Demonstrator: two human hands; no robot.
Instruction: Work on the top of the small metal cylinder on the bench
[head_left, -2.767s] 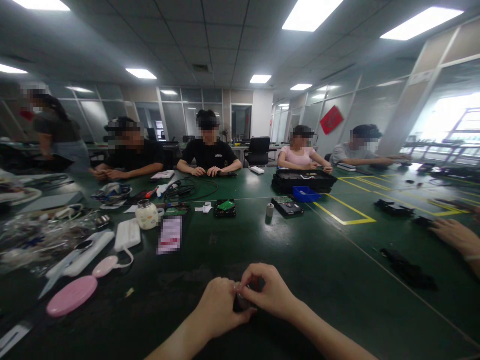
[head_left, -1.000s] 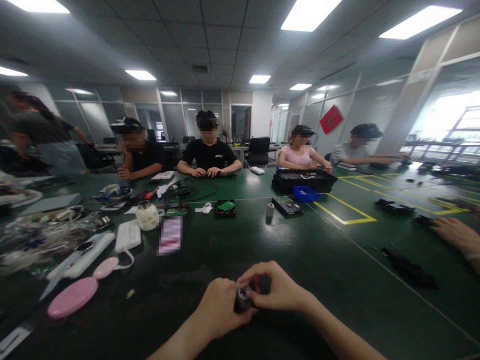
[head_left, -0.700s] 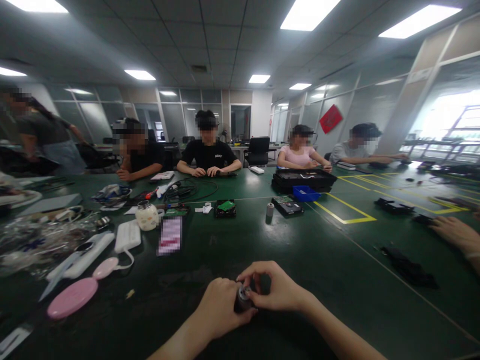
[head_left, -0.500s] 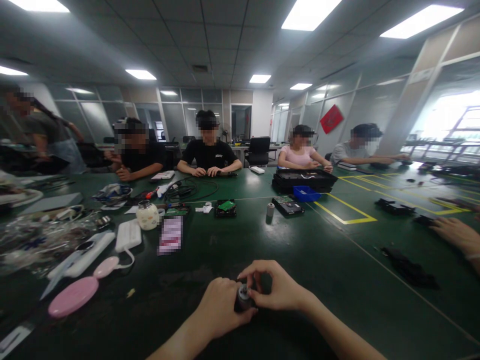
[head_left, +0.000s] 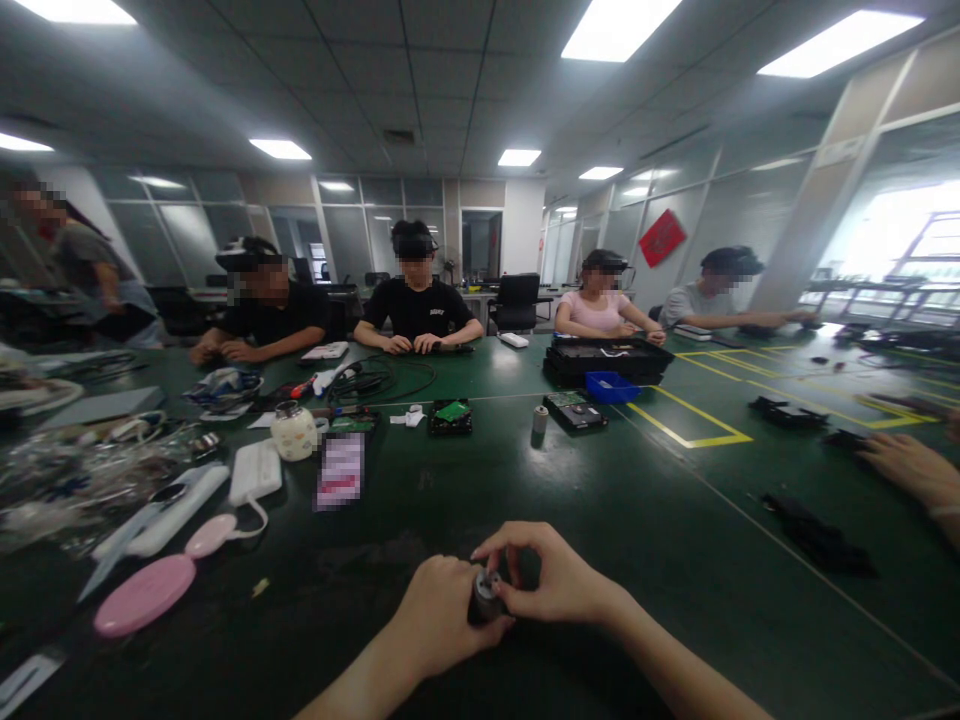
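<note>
My left hand (head_left: 439,612) is wrapped round a small motor (head_left: 487,592), a grey metal cylinder held upright just above or on the green table; I cannot tell which. Its round end face points up, and the fingers hide much of its side. From the right, my right hand (head_left: 551,575) reaches over it, thumb and fingertips closed at the top rim. Whether those fingertips also hold some tiny part does not show. A similar metal cylinder (head_left: 540,419) stands farther off on the table, beside a hard drive (head_left: 576,411).
On the left lie a pink round-lidded object (head_left: 146,596), a white power bank (head_left: 256,472), a cream jar (head_left: 294,432) and plastic bags (head_left: 90,480). A blue tray (head_left: 612,387) sits farther back. Another person's hand (head_left: 911,470) rests at right. Several people sit opposite.
My hands and the motor stay almost in place, with only a slight shift of the right fingertips. Across the table, the person at left has lowered a raised hand. A standing person at far left has moved.
</note>
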